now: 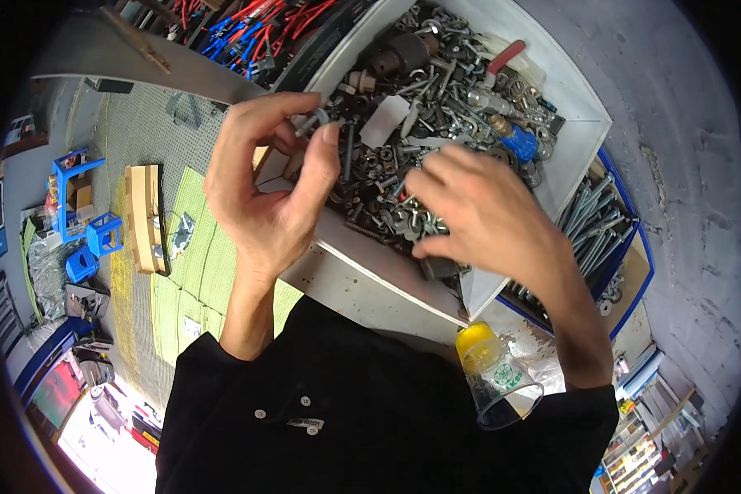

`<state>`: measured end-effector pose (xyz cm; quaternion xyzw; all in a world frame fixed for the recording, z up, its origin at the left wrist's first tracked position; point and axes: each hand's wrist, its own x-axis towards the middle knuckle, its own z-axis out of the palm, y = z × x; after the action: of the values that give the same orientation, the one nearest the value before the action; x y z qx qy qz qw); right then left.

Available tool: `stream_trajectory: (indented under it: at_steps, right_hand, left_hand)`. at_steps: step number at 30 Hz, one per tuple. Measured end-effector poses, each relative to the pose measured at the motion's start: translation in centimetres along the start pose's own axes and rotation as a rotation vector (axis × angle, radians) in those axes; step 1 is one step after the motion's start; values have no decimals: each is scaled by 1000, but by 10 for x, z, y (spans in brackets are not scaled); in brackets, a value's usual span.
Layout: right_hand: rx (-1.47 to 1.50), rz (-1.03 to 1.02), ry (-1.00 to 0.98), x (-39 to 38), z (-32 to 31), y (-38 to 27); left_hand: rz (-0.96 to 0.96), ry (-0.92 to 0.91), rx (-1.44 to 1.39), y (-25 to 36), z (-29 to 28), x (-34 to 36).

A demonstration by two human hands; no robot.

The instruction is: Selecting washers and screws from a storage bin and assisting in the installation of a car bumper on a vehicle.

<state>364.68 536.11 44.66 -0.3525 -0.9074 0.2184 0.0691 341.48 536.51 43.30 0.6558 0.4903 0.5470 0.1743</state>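
Observation:
My left hand [263,198] pinches a small curved silver metal piece [313,119] between thumb and index finger, above the left part of a white-walled box [572,132] heaped with mixed hardware [420,99]: nuts, washers, bolts and fittings. My right hand [486,214] is over the heap with bent fingers spread apart and slightly blurred; I see nothing held in it, though its fingertips partly disappear among the pieces. A white tag [384,121], a red-handled valve [506,58] and a blue fitting [520,144] lie in the box.
Right of the box, a blue-rimmed bin [593,226] holds long bolts. A plastic cup with yellow [494,370] lies below the box. Red and blue cable-like items [247,33] sit at upper left. On the floor at left are blue stools [82,189], cardboard [140,222] and green mats [185,288].

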Motion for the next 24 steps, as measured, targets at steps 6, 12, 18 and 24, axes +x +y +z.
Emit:
stream_trajectory:
  at_steps: [6, 12, 18, 24]
  right_hand:
    - [-163, 82, 167, 4, -30, 12]
    - [100, 26, -110, -15, -6, -5]
    - [-146, 49, 72, -13, -33, 11]
    - [-307, 39, -82, -17, -17, -7]
  left_hand:
    - [-5, -3, 20, 3, -4, 1]
    - [1, -14, 45, -2, 3, -1]
    - [-45, -7, 64, 3, -4, -1]
    - [-3, -25, 55, 4, -1, 0]
